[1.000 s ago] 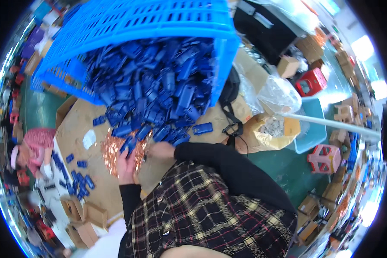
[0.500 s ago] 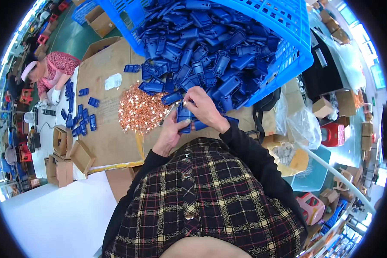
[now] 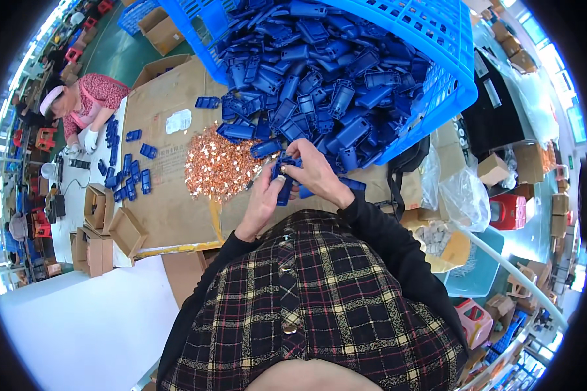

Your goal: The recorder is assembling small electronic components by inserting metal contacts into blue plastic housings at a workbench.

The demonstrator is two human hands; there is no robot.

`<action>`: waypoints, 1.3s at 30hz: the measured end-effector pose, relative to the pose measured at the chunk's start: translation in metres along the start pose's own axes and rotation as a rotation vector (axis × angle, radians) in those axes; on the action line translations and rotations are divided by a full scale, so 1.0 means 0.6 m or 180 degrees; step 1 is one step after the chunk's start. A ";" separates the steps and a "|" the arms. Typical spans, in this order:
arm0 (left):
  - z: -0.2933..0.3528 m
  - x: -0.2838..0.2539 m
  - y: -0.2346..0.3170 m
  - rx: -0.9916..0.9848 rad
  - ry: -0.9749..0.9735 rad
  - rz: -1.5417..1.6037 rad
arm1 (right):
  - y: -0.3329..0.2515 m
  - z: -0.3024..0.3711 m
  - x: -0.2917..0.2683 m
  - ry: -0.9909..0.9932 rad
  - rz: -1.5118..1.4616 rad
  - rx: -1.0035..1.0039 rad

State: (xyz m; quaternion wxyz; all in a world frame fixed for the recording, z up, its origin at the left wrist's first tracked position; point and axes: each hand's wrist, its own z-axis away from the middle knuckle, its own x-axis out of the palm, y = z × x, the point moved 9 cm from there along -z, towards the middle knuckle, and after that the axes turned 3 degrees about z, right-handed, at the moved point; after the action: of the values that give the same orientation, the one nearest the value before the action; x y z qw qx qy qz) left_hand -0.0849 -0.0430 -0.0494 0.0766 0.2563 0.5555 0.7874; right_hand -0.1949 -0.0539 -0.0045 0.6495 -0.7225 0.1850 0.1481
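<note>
My left hand is closed round a blue plastic housing, a small hollow case held over the near edge of the cardboard. At the upper end of this case, the fingers of my right hand are pinched together; what is between them is too small to make out. Just left of my hands lies a heap of small copper-coloured metal pieces. Beyond them a big pile of like blue housings spills out of a tipped blue plastic crate. One loose housing rests between heap and pile.
Cardboard covers the work surface. Several blue housings lie at the left, near small open cardboard boxes. A co-worker in white gloves sits at the far left. A teal bin stands at the right.
My right fingers have come down onto the upper end of the housing, closer to my left hand. The housing has turned in my grip. The whole view has shifted slightly.
</note>
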 end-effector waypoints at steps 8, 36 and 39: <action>0.009 0.000 0.021 0.0063 0.0128 -0.0620 | 0.018 0.005 0.032 -0.0800 -0.1071 0.0616; -0.002 -0.008 -0.002 -0.0346 0.0006 -0.0541 | 0.037 0.004 0.029 -0.0929 -0.0693 0.0605; 0.008 -0.013 0.008 -0.0036 0.0019 -0.1052 | 0.003 0.008 0.012 -0.0415 -0.0126 0.0126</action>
State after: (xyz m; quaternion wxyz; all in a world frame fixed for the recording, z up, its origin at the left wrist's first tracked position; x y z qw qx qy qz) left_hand -0.0751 -0.0437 -0.0463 0.2049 0.1586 0.5859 0.7679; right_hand -0.1892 -0.0501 -0.0096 0.6772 -0.7018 0.1309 0.1782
